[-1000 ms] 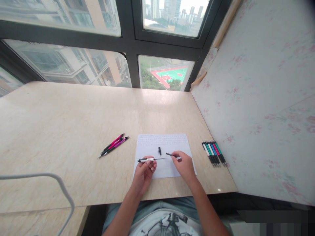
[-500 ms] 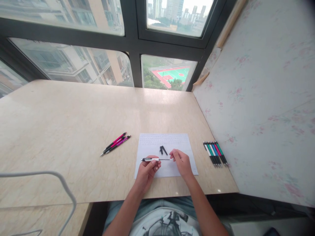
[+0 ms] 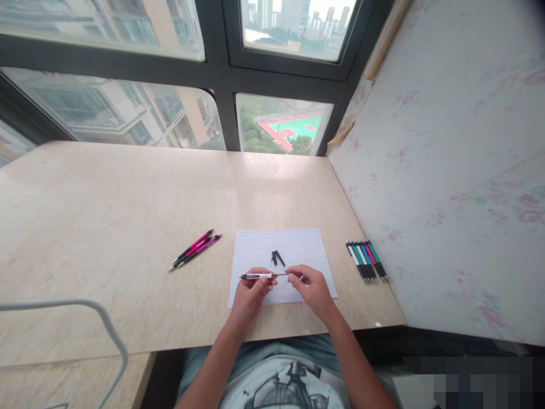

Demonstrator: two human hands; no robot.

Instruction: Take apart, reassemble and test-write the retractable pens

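Note:
My left hand (image 3: 251,295) is closed round the white barrel of a taken-apart pen (image 3: 256,276), held level over a sheet of written paper (image 3: 281,250). A thin dark refill sticks out of the barrel to the right. My right hand (image 3: 310,286) pinches the free end of that refill. Two small black pen parts (image 3: 277,258) lie on the paper just beyond my hands.
Three pink and purple pens (image 3: 193,250) lie on the beige table (image 3: 106,227) to the left of the paper. Several pens (image 3: 366,260) lie side by side at the right, near the flowered wall. A white wire frame (image 3: 85,318) juts in at lower left. Windows run behind the table.
A second ago my right hand held a black pen part; it set that part down by the other one on the paper and has come back to pinch the refill's end.

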